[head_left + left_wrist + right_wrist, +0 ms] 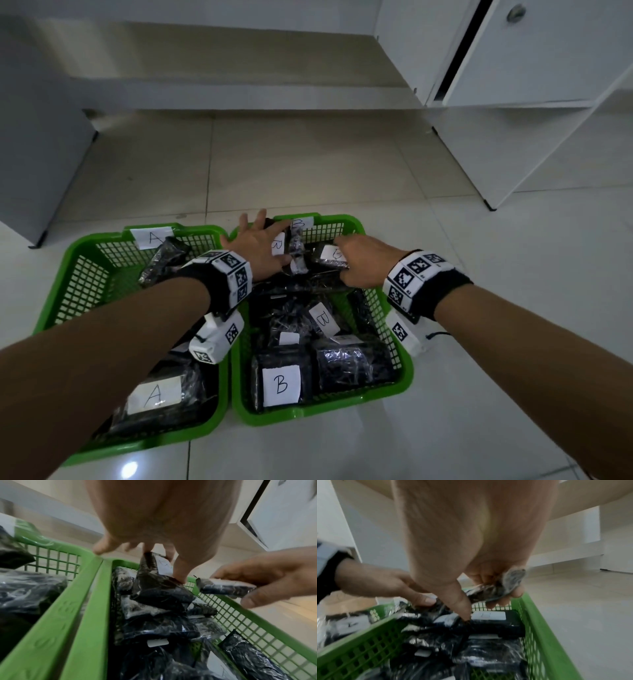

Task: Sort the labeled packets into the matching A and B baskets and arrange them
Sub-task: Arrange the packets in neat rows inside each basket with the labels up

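Observation:
Two green baskets stand side by side on the floor, the A basket (80,246) on the left and the B basket (354,221) on the right. Both hold black plastic-wrapped packets with white letter labels. At the far end of the B basket my left hand (260,240) rests on an upright B packet (278,244) (159,592), fingers straight and spread, thumb (180,573) against its label. Just right of it, my right hand (363,263) (471,534) grips another B packet (330,255) (226,588) (498,589), raised a little above the pile.
Several B packets (281,383) fill the B basket's near half. An A packet (154,394) lies near in the A basket, another (164,260) leans at its far end. White cabinets (548,68) stand at the right, a grey unit (34,137) at the left, tiled floor (308,164) beyond.

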